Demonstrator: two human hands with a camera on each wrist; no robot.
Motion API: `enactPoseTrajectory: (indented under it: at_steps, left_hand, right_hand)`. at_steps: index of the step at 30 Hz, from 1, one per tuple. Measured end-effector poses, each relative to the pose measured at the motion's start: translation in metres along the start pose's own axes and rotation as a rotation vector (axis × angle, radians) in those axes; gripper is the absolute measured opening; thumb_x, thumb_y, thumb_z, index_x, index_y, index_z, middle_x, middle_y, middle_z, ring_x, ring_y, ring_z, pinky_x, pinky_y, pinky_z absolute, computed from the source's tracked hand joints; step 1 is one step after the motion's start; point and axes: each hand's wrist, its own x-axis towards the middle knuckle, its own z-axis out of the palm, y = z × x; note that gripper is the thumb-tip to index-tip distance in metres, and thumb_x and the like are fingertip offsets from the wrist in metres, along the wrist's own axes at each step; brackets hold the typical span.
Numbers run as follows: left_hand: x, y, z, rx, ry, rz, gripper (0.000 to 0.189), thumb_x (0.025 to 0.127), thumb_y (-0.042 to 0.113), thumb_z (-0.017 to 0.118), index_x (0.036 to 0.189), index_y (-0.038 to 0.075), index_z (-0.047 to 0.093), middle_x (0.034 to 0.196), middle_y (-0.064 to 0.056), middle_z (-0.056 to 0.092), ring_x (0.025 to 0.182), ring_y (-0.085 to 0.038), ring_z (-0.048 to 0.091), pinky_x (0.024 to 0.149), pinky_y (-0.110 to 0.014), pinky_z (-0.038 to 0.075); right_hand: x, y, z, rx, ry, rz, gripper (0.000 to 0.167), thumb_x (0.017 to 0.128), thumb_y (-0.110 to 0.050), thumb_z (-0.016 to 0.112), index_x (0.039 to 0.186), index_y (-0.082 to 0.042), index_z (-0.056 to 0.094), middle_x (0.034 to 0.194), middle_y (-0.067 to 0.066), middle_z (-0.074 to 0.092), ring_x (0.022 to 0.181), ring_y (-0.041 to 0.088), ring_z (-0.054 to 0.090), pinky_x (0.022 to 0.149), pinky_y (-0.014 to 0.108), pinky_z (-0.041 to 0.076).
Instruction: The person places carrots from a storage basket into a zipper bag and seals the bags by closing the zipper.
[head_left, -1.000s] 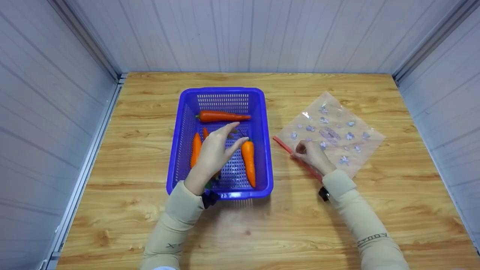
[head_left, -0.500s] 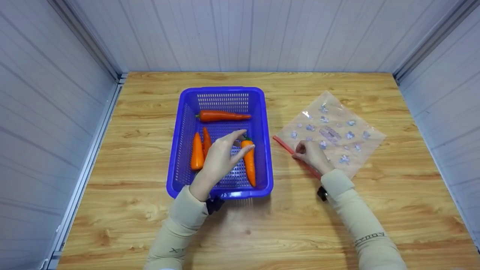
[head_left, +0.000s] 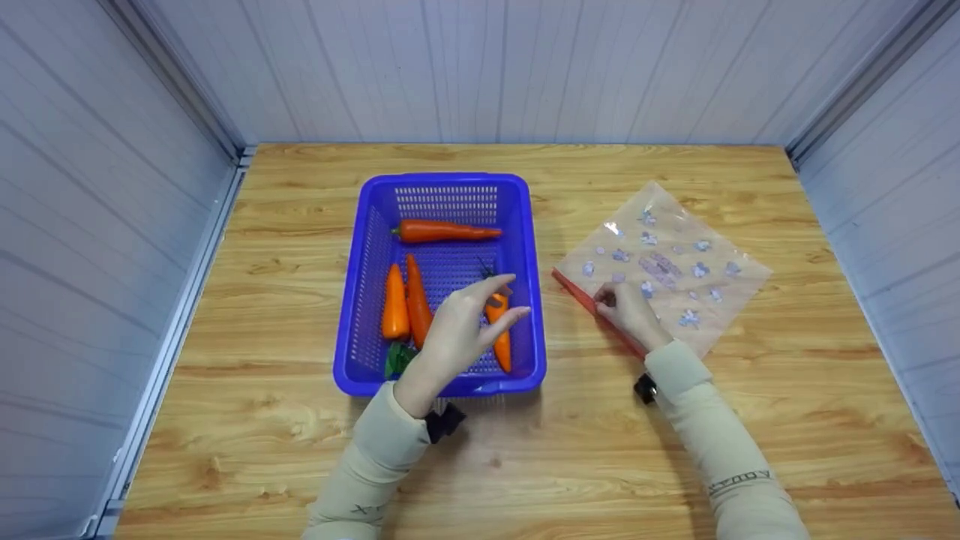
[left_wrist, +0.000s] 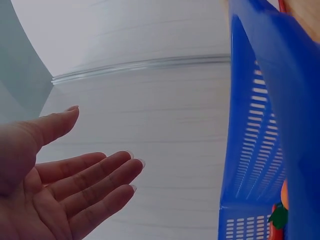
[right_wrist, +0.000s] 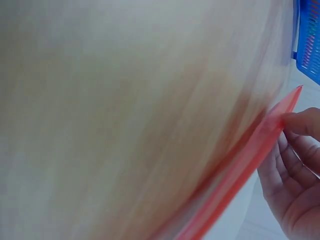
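Observation:
My left hand hovers over the front right of a blue plastic basket, thumb and fingers apart and holding nothing. Below it lies an orange carrot with a dark stem, partly hidden by the fingers. In the left wrist view the left hand's fingers are nearly straight, beside the basket's wall. At the right, my right hand pinches the red strip along the edge of a clear printed zip bag. The right wrist view has thumb and fingers on that red edge.
Inside the basket, a long red-orange carrot lies across the back. Two more, an orange carrot and a redder carrot, lie on the left, with a green leafy piece at the front. Pale walls enclose the wooden table.
My left hand has moved right and toward the front, uncovering the left carrots and the green piece. The right hand has shifted slightly right along with the bag's red edge.

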Motion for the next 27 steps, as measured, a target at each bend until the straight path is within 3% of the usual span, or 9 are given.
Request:
enactPoseTrajectory:
  at_steps: [10,16,27]
  left_hand:
    - [0.005,0.008,0.016,-0.089,-0.016,0.049,0.044,0.085,0.033,0.057,0.115,0.001,0.056,0.097,-0.01,0.064,0.082,-0.019,0.061,0.071,-0.029,0.05]
    - [0.01,0.014,0.026,-0.112,-0.044,0.064,0.044,0.085,0.033,0.057,0.115,0.001,0.056,0.096,-0.009,0.063,0.08,-0.017,0.062,0.07,-0.025,0.05]
    - [0.019,0.016,0.044,-0.129,-0.089,0.085,0.041,0.085,0.03,0.058,0.114,0.001,0.056,0.094,-0.01,0.064,0.078,-0.018,0.062,0.07,-0.021,0.048]
  right_hand:
    - [-0.006,-0.008,-0.014,0.063,0.115,-0.045,0.01,0.075,0.007,0.057,0.083,0.006,0.064,0.077,0.015,0.06,0.072,0.024,0.056,0.064,0.03,0.045]
    - [-0.01,-0.02,-0.026,0.164,0.179,-0.016,0.01,0.078,0.006,0.057,0.086,0.007,0.063,0.078,0.016,0.061,0.067,0.019,0.057,0.054,0.02,0.048]
    - [-0.019,-0.042,-0.039,0.33,0.257,-0.04,0.012,0.08,0.005,0.057,0.09,0.01,0.061,0.078,0.02,0.06,0.061,0.013,0.059,0.053,0.032,0.052]
